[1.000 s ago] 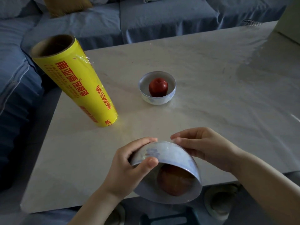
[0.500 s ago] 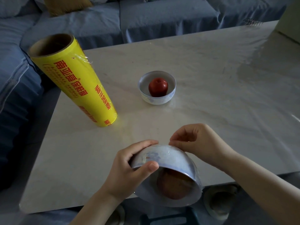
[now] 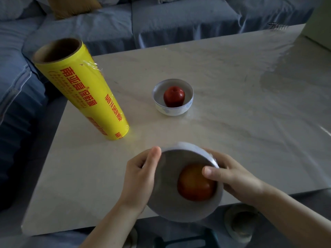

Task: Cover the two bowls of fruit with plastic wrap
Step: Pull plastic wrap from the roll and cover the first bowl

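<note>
I hold a white bowl (image 3: 172, 199) tilted towards me over the table's near edge, with an orange fruit (image 3: 194, 187) inside under clear plastic film. My left hand (image 3: 141, 178) grips its left rim. My right hand (image 3: 231, 176) grips the right rim, thumb lying over the film. A second white bowl (image 3: 186, 109) with a red apple (image 3: 174, 96) stands uncovered in the middle of the table. The yellow roll of plastic wrap (image 3: 84, 90) stands on end at the left.
The pale marble table (image 3: 232, 90) reaches to a blue sofa (image 3: 161, 24) behind and at the left. A loose stretch of clear film (image 3: 293, 72) lies on the table's right part. Below the near edge sit a round object (image 3: 240, 222) and other dim things.
The bowl has tipped further, so its mouth now faces me. My right hand came off the bowl's back and took the right rim; my left hand shifted along the left rim.
</note>
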Available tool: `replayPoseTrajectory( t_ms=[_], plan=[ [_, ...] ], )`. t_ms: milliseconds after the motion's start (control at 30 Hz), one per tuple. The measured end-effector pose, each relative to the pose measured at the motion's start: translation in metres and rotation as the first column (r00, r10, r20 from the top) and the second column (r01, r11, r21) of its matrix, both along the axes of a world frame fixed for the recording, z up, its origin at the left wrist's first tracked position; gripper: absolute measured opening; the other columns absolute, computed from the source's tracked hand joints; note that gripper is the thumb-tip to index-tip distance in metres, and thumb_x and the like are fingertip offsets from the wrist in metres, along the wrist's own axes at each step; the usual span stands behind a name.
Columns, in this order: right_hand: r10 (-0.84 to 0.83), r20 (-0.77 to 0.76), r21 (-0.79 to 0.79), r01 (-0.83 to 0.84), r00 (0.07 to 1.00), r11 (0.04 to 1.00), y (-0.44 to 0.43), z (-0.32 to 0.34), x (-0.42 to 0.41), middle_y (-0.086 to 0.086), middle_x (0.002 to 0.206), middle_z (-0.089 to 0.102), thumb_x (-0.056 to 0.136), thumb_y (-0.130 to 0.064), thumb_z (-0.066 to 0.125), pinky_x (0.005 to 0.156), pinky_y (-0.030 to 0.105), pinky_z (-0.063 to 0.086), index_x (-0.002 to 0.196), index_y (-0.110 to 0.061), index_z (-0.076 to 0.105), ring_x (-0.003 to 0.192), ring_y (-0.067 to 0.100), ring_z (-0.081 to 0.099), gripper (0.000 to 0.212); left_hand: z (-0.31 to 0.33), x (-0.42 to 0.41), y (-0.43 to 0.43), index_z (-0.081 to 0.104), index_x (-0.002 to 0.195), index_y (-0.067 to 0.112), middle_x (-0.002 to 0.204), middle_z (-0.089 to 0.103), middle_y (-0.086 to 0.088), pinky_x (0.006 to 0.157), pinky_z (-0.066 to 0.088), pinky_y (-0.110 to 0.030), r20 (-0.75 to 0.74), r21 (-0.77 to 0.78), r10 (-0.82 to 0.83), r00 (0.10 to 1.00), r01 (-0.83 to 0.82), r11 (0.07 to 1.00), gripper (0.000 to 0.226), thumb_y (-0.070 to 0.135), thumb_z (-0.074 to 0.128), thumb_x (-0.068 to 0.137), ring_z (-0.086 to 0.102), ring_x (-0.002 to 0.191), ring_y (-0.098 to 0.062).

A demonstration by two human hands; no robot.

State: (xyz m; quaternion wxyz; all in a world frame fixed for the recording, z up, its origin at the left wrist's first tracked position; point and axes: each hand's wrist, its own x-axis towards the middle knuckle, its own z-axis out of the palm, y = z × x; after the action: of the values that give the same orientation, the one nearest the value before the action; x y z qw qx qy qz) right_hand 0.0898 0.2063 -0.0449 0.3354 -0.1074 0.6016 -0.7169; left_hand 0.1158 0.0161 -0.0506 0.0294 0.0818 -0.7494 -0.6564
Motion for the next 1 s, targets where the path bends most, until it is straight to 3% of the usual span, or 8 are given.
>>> replayPoseTrajectory(
  t_ms=[100,167,233,367,533,700,833,1000],
  plan=[
    [-0.134,0.078,-0.052,0.138,0.988,0.989,-0.003,-0.005,0.001,0.007,0.099,0.072,0.046,-0.061,0.079,0.074,0.026,0.055,0.099,-0.022,0.071,0.091,0.019,0.068,0.066,0.0,0.004,0.001,0.062,0.088,-0.003,0.087,0.067,-0.012,0.077,0.047,-0.036,0.157,0.107,-0.021,0.987,0.005,0.994,0.087,0.081,0.05,0.065,0.061,0.086,-0.019],
    [-0.194,0.1,-0.018,0.197,0.976,0.98,-0.005,-0.006,-0.001,0.008,0.094,0.073,0.048,-0.054,0.077,0.071,0.027,0.056,0.092,-0.02,0.072,0.086,0.02,0.069,0.056,-0.001,-0.008,-0.003,0.067,0.109,0.02,0.116,0.067,0.001,0.096,0.046,-0.034,0.273,0.088,-0.114,0.955,0.093,0.992,0.075,0.08,0.047,0.069,0.061,0.107,-0.01],
    [-0.218,0.13,0.018,0.217,0.967,0.976,-0.005,-0.005,-0.002,0.005,0.086,0.074,0.057,-0.043,0.07,0.068,0.026,0.056,0.083,-0.022,0.074,0.079,0.017,0.07,0.033,0.001,-0.016,-0.013,0.063,0.114,0.029,0.13,0.059,0.003,0.095,0.044,-0.019,0.34,0.045,-0.282,0.897,0.284,0.958,0.051,0.065,0.044,0.082,0.058,0.107,-0.001],
    [-0.168,0.096,0.168,0.151,0.981,0.974,-0.008,0.002,-0.006,0.005,0.086,0.074,0.05,-0.048,0.067,0.072,0.029,0.055,0.083,-0.023,0.073,0.08,0.018,0.07,0.041,0.017,-0.025,-0.01,0.065,0.107,0.041,0.113,0.067,0.019,0.092,0.045,-0.018,0.303,-0.026,-0.386,0.871,0.413,0.91,0.055,0.073,0.046,0.066,0.06,0.106,0.003],
    [-0.085,0.05,0.368,0.061,0.995,0.928,-0.011,0.018,-0.011,0.004,0.097,0.071,0.053,-0.059,0.079,0.08,0.031,0.057,0.105,-0.023,0.06,0.088,0.019,0.069,0.066,0.018,-0.02,0.002,0.073,0.093,0.028,0.093,0.074,0.002,0.083,0.053,-0.035,0.252,-0.036,-0.341,0.905,0.361,0.932,0.058,0.075,0.055,0.064,0.067,0.094,-0.014],
    [-0.092,-0.22,0.504,0.194,0.971,0.842,-0.002,0.031,-0.016,-0.008,0.075,0.074,0.047,-0.063,0.062,0.071,0.02,0.055,0.081,-0.025,0.069,0.072,0.005,0.069,0.052,0.012,-0.008,0.007,0.073,0.079,0.022,0.086,0.069,-0.015,0.084,0.049,-0.051,0.256,0.014,-0.19,0.948,0.193,0.981,0.059,0.076,0.054,0.064,0.062,0.095,-0.036],
    [-0.084,-0.245,0.514,0.203,0.966,0.834,0.005,0.036,-0.025,-0.007,0.075,0.075,0.075,-0.035,0.069,0.074,0.02,0.056,0.075,-0.023,0.073,0.074,0.01,0.069,0.012,0.015,-0.008,0.007,0.073,0.069,0.027,0.074,0.07,-0.003,0.077,0.049,-0.043,0.259,0.005,-0.07,0.963,0.071,0.997,0.053,0.071,0.049,0.054,0.062,0.09,-0.032],
    [0.019,-0.248,0.585,0.134,0.969,0.8,0.0,0.041,-0.032,-0.003,0.08,0.074,0.081,-0.033,0.064,0.082,0.027,0.054,0.077,-0.022,0.073,0.082,0.015,0.068,0.015,0.021,-0.009,0.004,0.074,0.076,0.023,0.082,0.072,-0.008,0.085,0.05,-0.05,0.247,0.007,-0.083,0.965,0.084,0.996,0.056,0.069,0.051,0.054,0.063,0.093,-0.032]
  ],
)
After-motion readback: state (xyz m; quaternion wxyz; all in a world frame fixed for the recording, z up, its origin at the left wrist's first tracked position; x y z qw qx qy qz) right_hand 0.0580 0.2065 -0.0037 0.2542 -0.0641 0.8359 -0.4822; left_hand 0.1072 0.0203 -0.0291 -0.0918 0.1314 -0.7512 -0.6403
